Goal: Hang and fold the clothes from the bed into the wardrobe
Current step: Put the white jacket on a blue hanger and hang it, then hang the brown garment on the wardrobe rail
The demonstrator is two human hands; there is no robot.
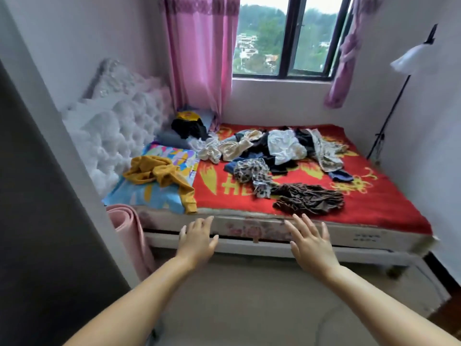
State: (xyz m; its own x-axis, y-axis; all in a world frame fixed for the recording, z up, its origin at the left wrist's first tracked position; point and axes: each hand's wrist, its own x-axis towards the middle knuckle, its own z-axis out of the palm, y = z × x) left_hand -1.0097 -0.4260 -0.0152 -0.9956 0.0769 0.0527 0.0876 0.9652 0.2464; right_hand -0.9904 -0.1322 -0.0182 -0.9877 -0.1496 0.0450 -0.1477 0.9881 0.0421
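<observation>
Reaching forward over the floor toward the near edge of the bed [274, 227]: left hand [197, 239] and right hand [310, 242], both palm down, fingers [308, 222] straight and spread, holding nothing, touching nothing.

Bed: red blanket [374, 196] with yellow pattern over most of the mattress; white tufted headboard [119, 136] at the left; bright multicoloured pillow [159, 196] at the head end.

Clothes, all loose and unfolded on the bed:
- mustard-yellow garment [159, 174], crumpled on the pillow, one sleeve trailing to the mattress edge, nearest the left hand.
- dark brown patterned garment [309, 198], bunched near the front edge, just beyond the right hand.
- leopard-print piece [252, 174], beside the brown garment, toward the middle.
- mixed heap [274, 146] of white, cream, black and blue items across the middle of the blanket.
- black garment [189, 127] with a yellow piece on top, in the far left corner against the curtain.

Surroundings: pink curtain [199, 58] left of the window [287, 38], a second one tied back at the right; rolled pink mat [127, 228] standing between bed and wall at the left; thin black stand [391, 101] with a white shade against the right wall. Dark panel along the left border, identity not clear.
</observation>
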